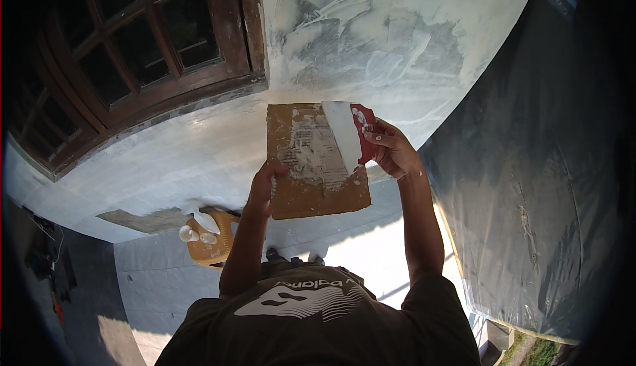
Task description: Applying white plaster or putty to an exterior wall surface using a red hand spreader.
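Observation:
My left hand (265,190) grips the left edge of a brown board (318,197) smeared with pale putty. My right hand (394,151) holds the red grip of a wide putty scraper (364,127), its pale blade lying on or just over the board's upper right. Behind the board is a patchily plastered wall (371,41) with whitish smears.
A brown-framed window (146,48) is at upper left. A yellowish stool (202,253) with white items stands low left on a pale ground sheet (152,273). Grey plastic sheeting (517,200) covers the right side. Dark objects (50,273) lie at far left.

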Tool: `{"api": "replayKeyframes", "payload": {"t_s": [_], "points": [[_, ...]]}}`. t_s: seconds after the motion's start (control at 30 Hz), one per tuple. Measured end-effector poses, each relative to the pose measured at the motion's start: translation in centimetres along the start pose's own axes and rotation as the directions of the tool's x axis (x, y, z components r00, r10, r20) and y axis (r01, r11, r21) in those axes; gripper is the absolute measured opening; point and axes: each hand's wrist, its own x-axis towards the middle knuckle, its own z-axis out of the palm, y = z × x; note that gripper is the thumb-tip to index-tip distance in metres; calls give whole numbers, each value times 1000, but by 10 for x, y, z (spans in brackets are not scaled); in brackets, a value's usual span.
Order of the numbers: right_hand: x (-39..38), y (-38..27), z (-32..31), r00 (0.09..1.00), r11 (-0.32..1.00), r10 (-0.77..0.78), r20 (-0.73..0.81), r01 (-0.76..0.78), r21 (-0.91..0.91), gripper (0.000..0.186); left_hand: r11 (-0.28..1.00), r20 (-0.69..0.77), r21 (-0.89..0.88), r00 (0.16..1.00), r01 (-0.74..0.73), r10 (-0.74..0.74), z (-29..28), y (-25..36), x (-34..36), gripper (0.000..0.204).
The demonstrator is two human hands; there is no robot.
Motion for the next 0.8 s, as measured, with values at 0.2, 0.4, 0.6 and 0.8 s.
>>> {"api": "replayKeyframes", "payload": {"t_s": [0.2, 0.4, 0.6, 0.8], "points": [[28, -10, 28, 995, 992, -96, 11, 95, 89, 43, 1000, -5, -7, 1000, -24, 24, -14, 36, 6, 41], [79, -14, 47, 936, 934, -330, -118, 342, 102, 31, 997, 51, 9, 996, -73, 72, -40, 84, 20, 43], [163, -12, 77, 369, 312, -928, -59, 680, -664, 28, 990, -28, 73, 992, -120, 123, -70, 135, 19, 43], [264, 9, 86, 105, -362, -902, 419, 345, -866, 56, 984, 27, 33, 984, -176, 175, -126, 166, 38, 48]]}}
